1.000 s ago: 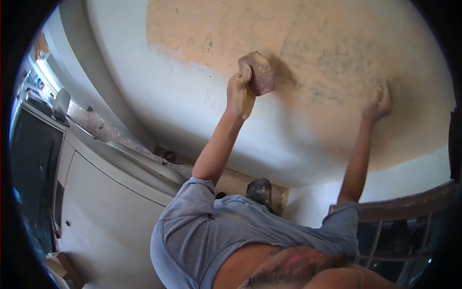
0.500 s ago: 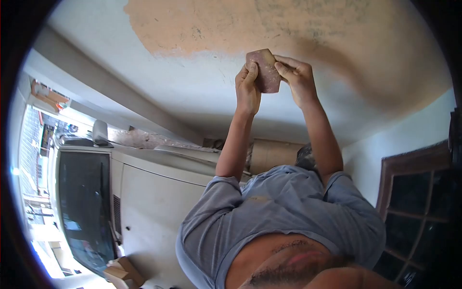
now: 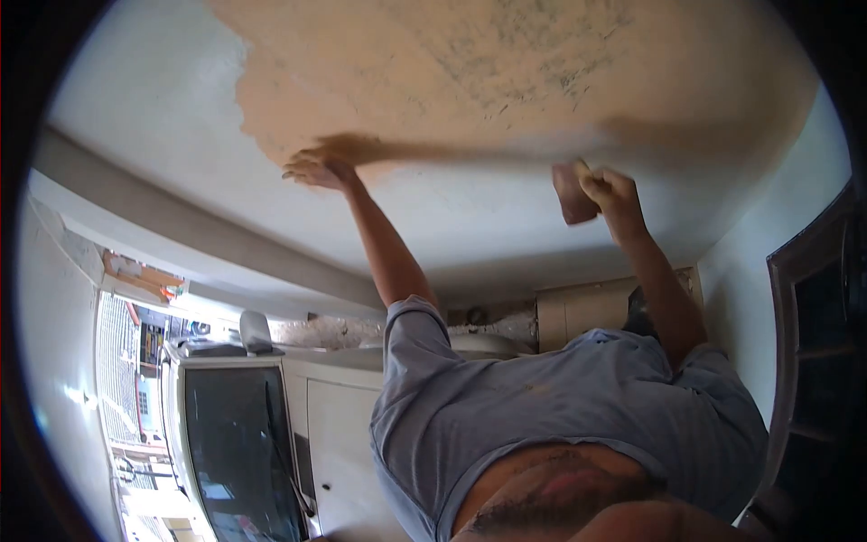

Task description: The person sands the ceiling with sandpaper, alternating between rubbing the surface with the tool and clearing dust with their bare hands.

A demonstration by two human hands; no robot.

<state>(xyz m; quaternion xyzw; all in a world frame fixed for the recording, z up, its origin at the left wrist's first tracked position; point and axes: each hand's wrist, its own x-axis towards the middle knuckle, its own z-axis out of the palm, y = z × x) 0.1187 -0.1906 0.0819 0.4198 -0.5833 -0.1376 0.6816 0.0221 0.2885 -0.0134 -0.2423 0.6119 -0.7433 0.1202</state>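
Head-worn camera view of a person in a grey-blue short-sleeved T-shirt (image 3: 542,406), both arms stretched toward a white-painted wall (image 3: 153,81) with a large, irregular tan patch (image 3: 361,81) scuffed by dark marks.

The right hand (image 3: 616,197) is closed around one edge of a flat, reddish-brown pad with angular corners (image 3: 573,197), fingers and thumb pinching it. The pad is in front of the wall, near the lower border of the tan patch; whether it touches the surface is hard to tell. The left hand (image 3: 320,169) holds nothing: it is open, fingers spread, and appears to lie against the wall at the patch's lower left edge. The two hands are well apart, and a long, soft shadow stretches across the wall between them.

Below the left arm is a white vehicle (image 3: 348,452) with a dark glass windscreen (image 3: 233,452). At the right edge is a dark brown frame with dark panes (image 3: 822,316).
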